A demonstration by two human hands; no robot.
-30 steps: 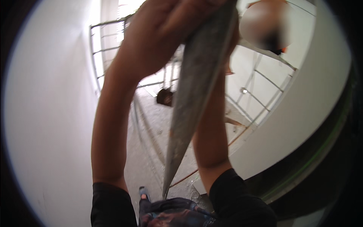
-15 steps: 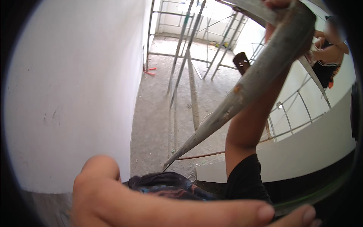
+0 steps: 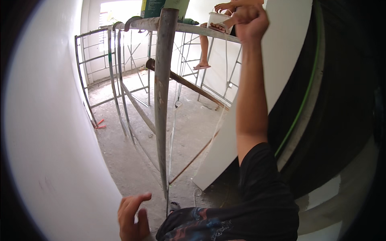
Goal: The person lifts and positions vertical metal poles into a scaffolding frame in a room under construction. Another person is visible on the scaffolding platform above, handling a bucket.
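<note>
My right arm (image 3: 251, 96) reaches up along the right side. At its end my right hand (image 3: 252, 24) is closed in a fist beside the far end of a horizontal scaffold tube (image 3: 193, 30); whatever is in its fingers, if anything, is hidden. A grey upright scaffold pipe (image 3: 162, 80) stands close in front of me, left of that arm. Low on the left, my left hand (image 3: 134, 219) has its fingers loosely bent and apart, holding nothing. It is near the white wall (image 3: 60, 120), to the left of the pipe's lower end.
Another person's leg (image 3: 204, 50) hangs from the scaffold, by a white bucket (image 3: 217, 18). A green container (image 3: 152, 8) sits on top. Metal frames (image 3: 94, 64) stand on the concrete floor (image 3: 120, 148). A rusty tube (image 3: 193, 86) slants behind the pipe. Orange pieces (image 3: 100, 124) lie left.
The view has tilted up and turned right. My left forearm no longer crosses the lower view; that hand is now at lower left. My right hand now appears away from the upright pipe's top.
</note>
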